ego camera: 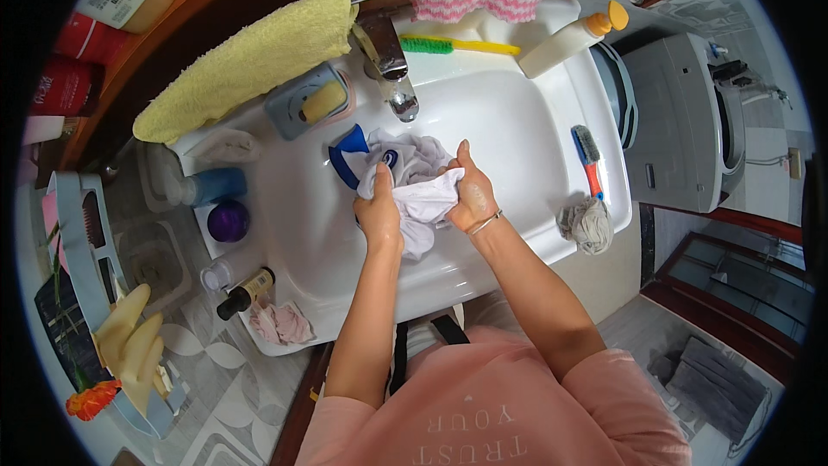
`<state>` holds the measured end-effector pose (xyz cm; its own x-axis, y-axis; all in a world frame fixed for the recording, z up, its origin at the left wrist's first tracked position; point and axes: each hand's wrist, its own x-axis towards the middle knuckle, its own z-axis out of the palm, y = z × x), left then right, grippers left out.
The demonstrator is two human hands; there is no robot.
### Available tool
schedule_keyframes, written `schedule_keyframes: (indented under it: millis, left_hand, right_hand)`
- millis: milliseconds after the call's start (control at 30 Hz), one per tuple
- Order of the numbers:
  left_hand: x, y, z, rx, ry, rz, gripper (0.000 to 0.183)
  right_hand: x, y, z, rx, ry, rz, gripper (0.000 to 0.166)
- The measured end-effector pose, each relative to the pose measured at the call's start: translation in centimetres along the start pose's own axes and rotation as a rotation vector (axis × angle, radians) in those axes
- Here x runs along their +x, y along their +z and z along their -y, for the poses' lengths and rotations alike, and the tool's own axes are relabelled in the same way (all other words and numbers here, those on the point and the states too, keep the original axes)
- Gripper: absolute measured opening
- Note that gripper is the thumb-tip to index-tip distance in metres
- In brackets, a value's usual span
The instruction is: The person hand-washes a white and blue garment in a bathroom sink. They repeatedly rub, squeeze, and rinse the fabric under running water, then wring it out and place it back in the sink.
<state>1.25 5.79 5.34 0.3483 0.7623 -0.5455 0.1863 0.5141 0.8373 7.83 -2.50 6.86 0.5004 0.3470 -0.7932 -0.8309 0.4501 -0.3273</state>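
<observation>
A white garment with blue trim [417, 162] lies bunched over the basin of a white sink [517, 123], below the chrome faucet [394, 77]. My left hand [380, 210] grips its near left part, the thumb on top beside a dark blue emblem. At the right, my right hand [474, 191] holds a stretched fold of the same cloth between thumb and fingers; the palm looks wet, with some suds. The blue part [349, 152] of the garment sticks out to the left. Much of my left fingers is hidden under the fabric.
A soap bar [325, 102] in its dish, a green-bristled brush [427, 45] and a pump bottle [563, 45] stand along the back. A grey brush [585, 149] and crumpled cloth [587, 225] are on the right rim. Bottles, a purple ball [228, 221] and pink cloth [281, 322] line the left.
</observation>
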Motion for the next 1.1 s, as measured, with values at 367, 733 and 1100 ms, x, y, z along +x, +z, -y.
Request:
schedule_keyframes:
  millis: [367, 733, 1100]
  left_hand:
    - [0.6, 1.0, -0.4, 0.683, -0.070, 0.073, 0.040]
    - [-0.4, 1.4, -0.5, 0.806, 0.273, 0.013, 0.049]
    - [0.6, -1.3, 2.6, 0.721, 0.281, 0.103, 0.060]
  right_hand:
    - [-1.1, -0.7, -5.7, -0.450, -0.213, 0.042, 0.031]
    - [1.8, -3.0, -6.5, -1.157, -0.666, 0.040, 0.034]
    - [-3.2, 0.0, -0.7, 0.082, 0.158, 0.199, 0.038]
